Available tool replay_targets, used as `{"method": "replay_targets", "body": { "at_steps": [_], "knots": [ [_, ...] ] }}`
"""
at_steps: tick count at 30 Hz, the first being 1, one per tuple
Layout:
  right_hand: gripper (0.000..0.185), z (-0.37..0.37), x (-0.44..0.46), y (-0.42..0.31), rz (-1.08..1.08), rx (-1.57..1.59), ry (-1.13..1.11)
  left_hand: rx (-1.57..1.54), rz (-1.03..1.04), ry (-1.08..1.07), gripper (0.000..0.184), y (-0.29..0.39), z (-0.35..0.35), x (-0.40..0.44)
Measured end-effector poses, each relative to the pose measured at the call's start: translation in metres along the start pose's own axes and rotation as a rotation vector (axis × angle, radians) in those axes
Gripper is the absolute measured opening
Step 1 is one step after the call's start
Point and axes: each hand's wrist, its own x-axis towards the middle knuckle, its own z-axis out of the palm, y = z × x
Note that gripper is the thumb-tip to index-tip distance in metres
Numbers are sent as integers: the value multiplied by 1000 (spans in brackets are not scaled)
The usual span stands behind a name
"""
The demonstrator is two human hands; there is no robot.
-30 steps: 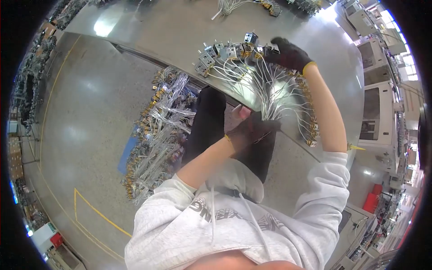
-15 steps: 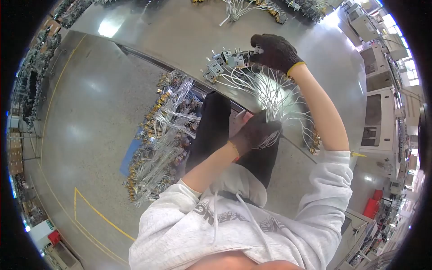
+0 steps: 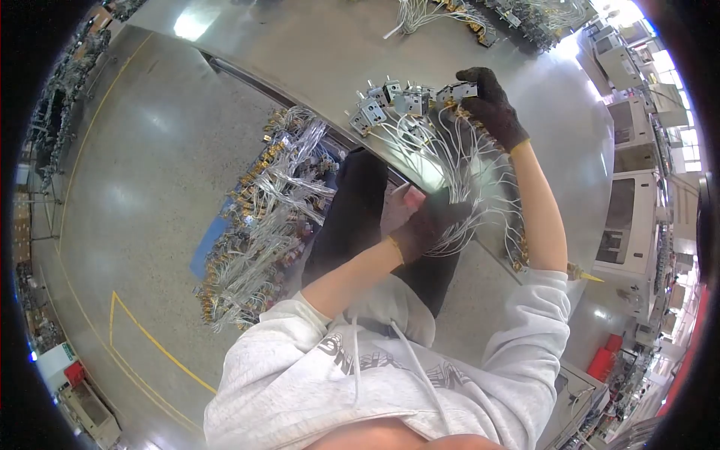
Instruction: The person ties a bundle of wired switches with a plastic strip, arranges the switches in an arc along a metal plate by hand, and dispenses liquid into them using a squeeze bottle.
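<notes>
My left hand (image 3: 431,223), in a dark glove, is closed round the gathered end of a bundle of thin white wires (image 3: 459,169) above my lap. My right hand (image 3: 495,112), gloved too, pinches a small metal box (image 3: 459,93) at the far end of the wires, over the metal table. Left of it, more small metal boxes with pins (image 3: 412,101) stand in a curved row, wires running from them to my left hand. Along the bundle's right side hang brass-coloured connectors (image 3: 519,253). The left fingertips are partly hidden by wires.
Beside my left leg lies a large heap of similar wire bundles (image 3: 262,217) on a blue sheet (image 3: 204,253). Another wire bundle (image 3: 411,16) and a cluster of metal parts (image 3: 529,22) sit on the far part of the table (image 3: 285,45). White machines (image 3: 626,217) line the right side.
My right hand has moved to the right, and a metal box now shows plainly in its fingers, apart from the row. My left hand keeps its hold on the wires. The view has shifted slightly.
</notes>
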Motion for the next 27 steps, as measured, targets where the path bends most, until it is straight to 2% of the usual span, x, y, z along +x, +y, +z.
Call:
{"method": "replay_targets", "body": {
  "at_steps": [3, 4, 6, 8, 9, 11, 12, 14, 16, 18, 19, 21, 25, 27],
  "knots": [
    [60, -1, -2, 10, -85, -109, 105, -252, -79, -202, 50, -11, -9, 2],
    [59, 1, -5, 7, -119, -210, 119, 118, -30, -87, 49, -14, -5, 0],
    [58, 3, -1, -8, -163, -310, 137, 496, 27, 28, 48, -10, -1, 3],
    [55, 11, 1, -27, -144, -531, 44, 385, -88, 32, 47, -5, -3, 2],
    [55, 14, 2, -29, -141, -528, 52, 391, -94, 29, 47, 2, 5, 0],
    [52, 15, 10, -29, -295, -610, 10, 381, -138, 57, 45, 19, 27, -3],
    [52, 15, 13, -27, -288, -606, 23, 390, -150, 53, 45, 21, 27, -3],
    [50, 12, 18, -25, -140, -299, -76, 264, -127, -80, 45, 22, 26, -3],
    [47, 7, 18, -21, -408, -338, -46, 259, -129, -35, 43, 20, 29, -2],
    [47, 2, 15, -22, 35, -185, -123, 256, -128, 10, 41, 14, 25, 2],
    [47, 2, 16, -21, 34, -174, -112, 554, 31, -53, 39, 14, 21, 4],
    [48, 3, 17, -17, -32, -268, -96, 404, -53, 15, 37, 17, 26, -2],
    [50, -8, 17, -13, 14, -280, -146, 514, -173, -37, 37, 39, 41, -8],
    [52, -10, 17, -4, -12, -234, -92, 785, 39, -131, 36, 37, 41, -13]
  ]
}}
